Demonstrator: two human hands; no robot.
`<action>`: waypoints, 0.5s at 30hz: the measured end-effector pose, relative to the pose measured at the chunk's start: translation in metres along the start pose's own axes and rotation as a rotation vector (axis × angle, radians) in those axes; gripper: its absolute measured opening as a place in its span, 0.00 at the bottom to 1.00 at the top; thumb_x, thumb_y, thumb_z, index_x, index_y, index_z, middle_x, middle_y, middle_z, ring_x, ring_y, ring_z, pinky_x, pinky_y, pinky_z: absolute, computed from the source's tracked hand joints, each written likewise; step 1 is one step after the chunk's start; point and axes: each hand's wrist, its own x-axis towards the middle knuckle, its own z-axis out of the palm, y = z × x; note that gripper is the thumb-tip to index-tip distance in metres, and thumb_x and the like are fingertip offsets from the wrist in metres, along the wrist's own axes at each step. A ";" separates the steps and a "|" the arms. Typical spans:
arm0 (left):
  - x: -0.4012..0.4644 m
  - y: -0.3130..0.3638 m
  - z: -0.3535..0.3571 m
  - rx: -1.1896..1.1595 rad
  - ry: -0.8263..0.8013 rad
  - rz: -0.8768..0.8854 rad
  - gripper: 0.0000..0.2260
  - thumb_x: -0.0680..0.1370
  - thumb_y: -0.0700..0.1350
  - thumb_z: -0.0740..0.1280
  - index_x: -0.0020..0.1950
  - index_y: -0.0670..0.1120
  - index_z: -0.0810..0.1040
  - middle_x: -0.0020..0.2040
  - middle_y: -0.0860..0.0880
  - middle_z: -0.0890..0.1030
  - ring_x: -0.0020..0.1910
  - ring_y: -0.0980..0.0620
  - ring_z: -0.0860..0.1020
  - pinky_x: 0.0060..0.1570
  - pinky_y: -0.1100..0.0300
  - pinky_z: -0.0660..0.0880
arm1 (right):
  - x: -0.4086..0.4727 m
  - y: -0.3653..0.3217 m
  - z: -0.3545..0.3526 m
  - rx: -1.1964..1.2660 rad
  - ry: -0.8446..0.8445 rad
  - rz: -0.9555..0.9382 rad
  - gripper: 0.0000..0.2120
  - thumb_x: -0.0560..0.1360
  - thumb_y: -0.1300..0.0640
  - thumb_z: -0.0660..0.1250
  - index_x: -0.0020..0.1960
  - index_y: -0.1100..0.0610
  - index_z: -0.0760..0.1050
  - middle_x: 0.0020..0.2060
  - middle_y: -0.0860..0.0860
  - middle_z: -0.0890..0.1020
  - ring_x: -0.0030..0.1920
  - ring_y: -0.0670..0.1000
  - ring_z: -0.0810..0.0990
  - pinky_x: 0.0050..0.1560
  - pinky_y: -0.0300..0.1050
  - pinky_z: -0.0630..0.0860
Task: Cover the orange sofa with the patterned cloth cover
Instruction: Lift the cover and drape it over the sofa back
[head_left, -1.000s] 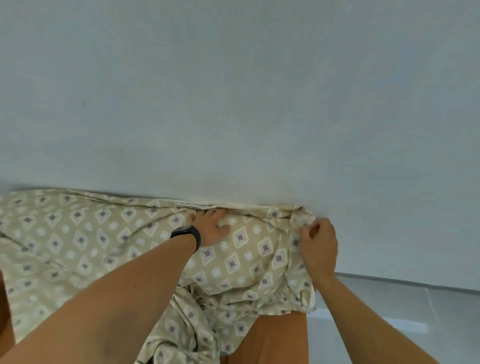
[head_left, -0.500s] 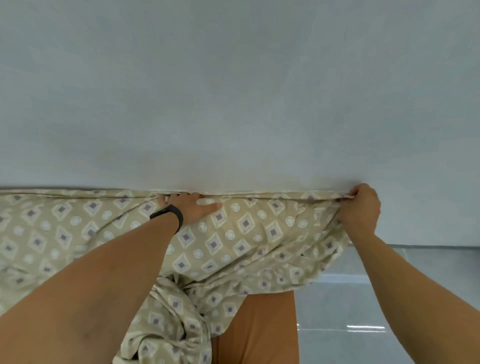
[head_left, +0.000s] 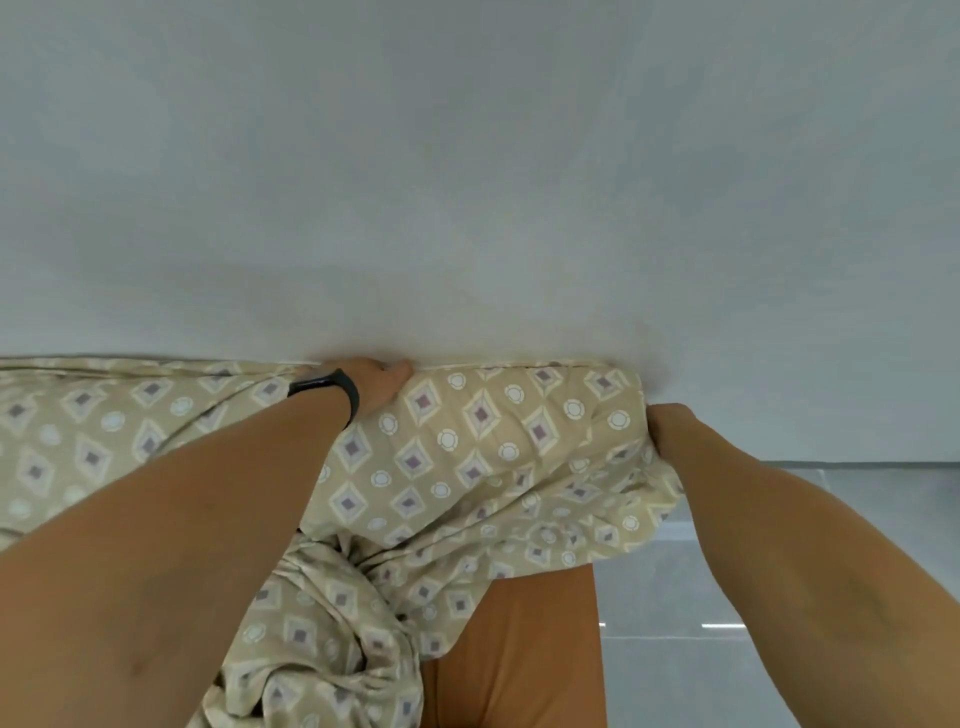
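The beige patterned cloth cover lies stretched over the top of the sofa's backrest, against the wall. Bare orange sofa shows at the bottom right, below a bunched fold of the cloth. My left hand, with a black band at the wrist, reaches over the top edge of the backrest; its fingers go down between cloth and wall, so they are hidden. My right hand grips the cloth at the backrest's right corner.
A plain pale wall fills the upper half, right behind the sofa. Glossy grey floor tiles lie to the right of the sofa's end.
My right hand moved down from the top edge to the right corner, pulling the cloth around it. My left hand pushed further over the back edge, and the cloth lies tauter.
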 end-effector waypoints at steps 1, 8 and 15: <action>-0.004 0.002 0.002 0.009 0.065 -0.006 0.33 0.79 0.70 0.50 0.75 0.52 0.71 0.76 0.46 0.69 0.72 0.40 0.69 0.72 0.44 0.63 | 0.001 -0.002 -0.001 -0.123 0.005 0.017 0.17 0.82 0.49 0.60 0.52 0.63 0.77 0.41 0.55 0.79 0.39 0.54 0.77 0.44 0.48 0.75; -0.038 -0.029 0.025 0.260 0.317 0.190 0.27 0.82 0.61 0.47 0.78 0.52 0.63 0.79 0.46 0.64 0.78 0.43 0.58 0.77 0.40 0.50 | -0.007 0.005 0.002 -0.187 0.011 -0.024 0.10 0.82 0.55 0.61 0.45 0.58 0.75 0.37 0.52 0.75 0.35 0.50 0.72 0.45 0.46 0.73; -0.089 -0.098 0.041 0.211 0.319 0.392 0.29 0.83 0.52 0.58 0.82 0.55 0.51 0.83 0.49 0.50 0.82 0.45 0.46 0.79 0.46 0.49 | -0.053 -0.001 0.006 0.048 0.364 -0.097 0.13 0.79 0.57 0.61 0.59 0.64 0.74 0.55 0.58 0.77 0.57 0.62 0.78 0.50 0.51 0.72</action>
